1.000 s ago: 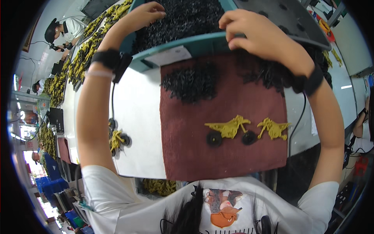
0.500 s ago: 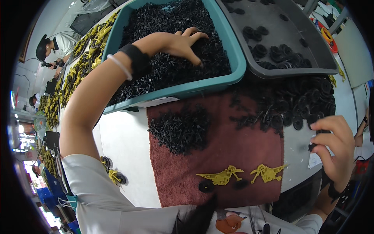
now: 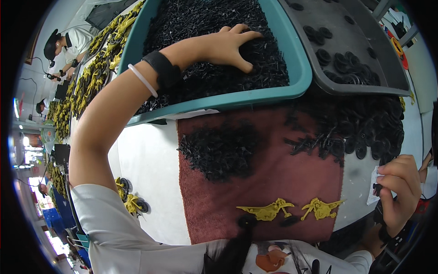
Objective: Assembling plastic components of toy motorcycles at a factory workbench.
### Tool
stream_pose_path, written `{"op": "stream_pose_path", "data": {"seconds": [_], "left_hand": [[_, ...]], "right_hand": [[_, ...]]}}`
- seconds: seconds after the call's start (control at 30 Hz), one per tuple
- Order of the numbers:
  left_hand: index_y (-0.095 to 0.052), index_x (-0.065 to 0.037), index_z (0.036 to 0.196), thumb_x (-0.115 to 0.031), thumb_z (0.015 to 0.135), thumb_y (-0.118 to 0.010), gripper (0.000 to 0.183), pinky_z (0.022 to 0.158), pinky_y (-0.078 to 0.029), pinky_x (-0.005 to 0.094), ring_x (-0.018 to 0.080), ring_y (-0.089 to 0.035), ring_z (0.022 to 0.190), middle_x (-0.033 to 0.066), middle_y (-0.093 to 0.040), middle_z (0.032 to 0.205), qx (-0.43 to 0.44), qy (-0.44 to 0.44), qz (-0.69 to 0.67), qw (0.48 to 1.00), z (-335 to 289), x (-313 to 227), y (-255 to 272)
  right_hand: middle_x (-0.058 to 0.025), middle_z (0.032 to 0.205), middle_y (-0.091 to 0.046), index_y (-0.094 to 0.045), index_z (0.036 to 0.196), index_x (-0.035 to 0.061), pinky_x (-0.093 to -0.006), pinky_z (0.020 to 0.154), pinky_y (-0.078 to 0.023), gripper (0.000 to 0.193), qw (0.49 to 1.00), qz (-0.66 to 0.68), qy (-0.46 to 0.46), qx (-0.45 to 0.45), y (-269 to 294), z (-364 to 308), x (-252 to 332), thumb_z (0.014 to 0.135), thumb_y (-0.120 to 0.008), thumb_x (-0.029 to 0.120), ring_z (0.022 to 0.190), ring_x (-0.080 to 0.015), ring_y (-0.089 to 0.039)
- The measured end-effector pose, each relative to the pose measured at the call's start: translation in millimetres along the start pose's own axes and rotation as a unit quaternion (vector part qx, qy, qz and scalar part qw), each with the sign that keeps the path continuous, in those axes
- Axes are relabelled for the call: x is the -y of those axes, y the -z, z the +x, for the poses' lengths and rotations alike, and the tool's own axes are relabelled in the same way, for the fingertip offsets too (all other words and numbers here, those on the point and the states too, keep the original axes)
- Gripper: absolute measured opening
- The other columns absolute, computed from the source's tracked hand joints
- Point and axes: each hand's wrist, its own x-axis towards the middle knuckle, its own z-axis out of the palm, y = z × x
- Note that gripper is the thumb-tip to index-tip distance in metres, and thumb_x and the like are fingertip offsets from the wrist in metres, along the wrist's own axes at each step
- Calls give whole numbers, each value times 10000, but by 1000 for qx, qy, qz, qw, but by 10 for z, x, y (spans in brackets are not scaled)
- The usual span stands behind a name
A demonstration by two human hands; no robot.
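My left hand (image 3: 228, 48) is spread over a heap of small black plastic parts (image 3: 255, 27) in a teal bin (image 3: 237, 97), its fingers apart. My right hand (image 3: 399, 189) is closed at the right edge, pinching a small black part (image 3: 378, 188) whose exact kind I cannot make out. On a reddish-brown towel (image 3: 264, 182) near me lie two yellow motorcycle-shaped toy pieces, one on the left (image 3: 269, 211) and one on the right (image 3: 321, 209). A black wheel (image 3: 247, 222) sits just below the left piece.
A pile of small black parts (image 3: 219, 150) rests on the towel. Black wheels (image 3: 360, 123) are heaped to its right, below a grey tray (image 3: 372, 90) with more wheels. Assembled yellow-and-black toys (image 3: 134, 203) lie at left. A co-worker (image 3: 73, 45) sits far left.
The whole view has shifted slightly, moving the table things rightward. My left hand's fingers are lifted and more spread above the black parts. My right hand has come lower, still pinching.
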Motion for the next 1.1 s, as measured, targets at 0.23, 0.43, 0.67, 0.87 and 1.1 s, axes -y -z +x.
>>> {"op": "stream_pose_path", "data": {"seconds": [0.23,0.43,0.67,0.87,1.1], "left_hand": [[-333,-263,1439,-486,684,-649,848,1027,-437,491,394,-425,1271,172,-356,1418,-39,-34,86,995,-81,-64,-19],[-314,-297,1448,-611,727,-618,843,1018,-450,488,382,-438,1272,144,-381,1417,-120,-86,123,981,47,43,-177],[-415,-292,1396,-561,742,-651,745,959,-482,456,313,-551,1141,89,-508,1275,-169,-114,83,975,178,282,-99],[-474,-245,1370,-414,757,-663,664,915,-500,443,348,-606,1045,166,-543,1250,-219,-30,85,972,347,475,-144],[-545,-103,1312,-340,737,-708,643,895,-509,398,335,-627,1027,212,-610,1165,-204,-2,-31,979,403,461,23]], "right_hand": [[-168,822,-600,-594,781,-12,-392,626,-414,225,1000,-7,-16,-8,26,-67,16,571,-598,68,685,-288,-538],[-192,821,-577,-578,803,-41,-420,652,-413,236,998,-33,-41,17,73,-27,70,587,-577,51,711,-309,-531],[-197,822,-570,-563,821,-46,-444,682,-420,202,997,-52,-53,5,188,-235,67,632,-563,27,713,-308,-529],[-177,931,-555,-549,909,-47,-356,704,-401,176,994,-74,-64,49,405,-488,31,733,-555,-60,821,-272,-502],[-168,983,-567,-561,947,-33,-361,766,-429,186,991,-39,-127,26,502,-695,75,764,-567,-65,892,-259,-536]]}}
